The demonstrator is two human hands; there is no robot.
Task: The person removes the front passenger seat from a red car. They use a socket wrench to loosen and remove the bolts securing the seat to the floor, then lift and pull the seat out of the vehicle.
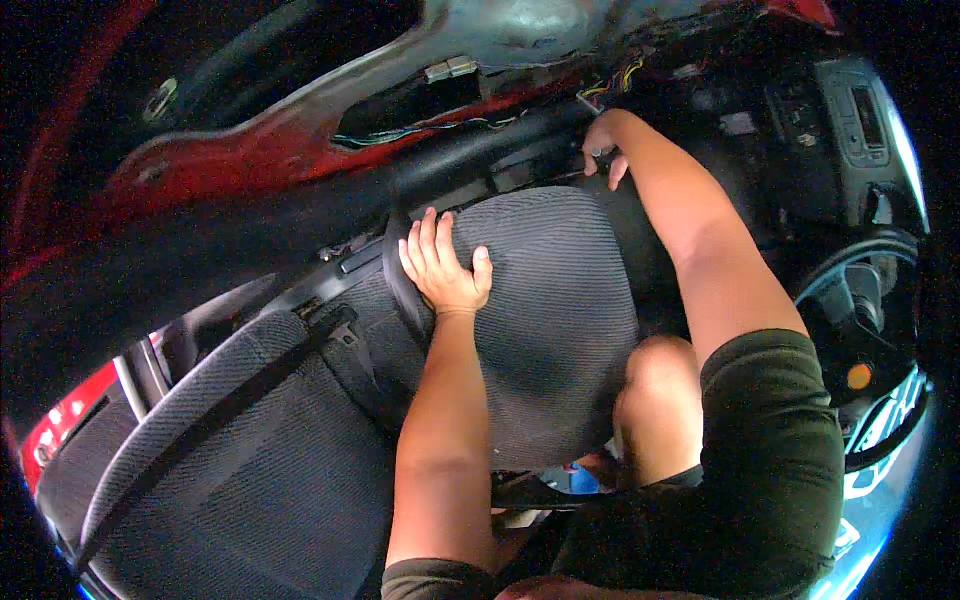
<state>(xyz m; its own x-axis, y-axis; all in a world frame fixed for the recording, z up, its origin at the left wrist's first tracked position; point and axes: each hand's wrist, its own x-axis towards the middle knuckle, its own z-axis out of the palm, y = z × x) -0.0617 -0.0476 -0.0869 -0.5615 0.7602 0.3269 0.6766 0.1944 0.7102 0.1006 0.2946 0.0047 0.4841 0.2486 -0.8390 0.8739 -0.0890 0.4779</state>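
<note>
My left hand (445,268) lies flat with fingers spread on the dark grey ribbed seat cushion (550,290), close to its far left edge. A black seat belt strap (400,285) runs beside its fingertips. Past the cushion's far edge, my right hand (606,150) is bent down at the wrist with its fingers curled, a ring on one of them. What its fingers hold, if anything, is hidden. Near its knuckles sits a thin pale piece (590,103), too small to name. Yellow and red wires (625,78) lie just beyond.
The seat backrest (240,450) fills the lower left. A stripped red door frame (240,160) with loose wires (430,133) spans the far side. To the right are the dashboard panel (860,125) and a steering wheel (850,265). My bare knee (660,400) rests beside the cushion.
</note>
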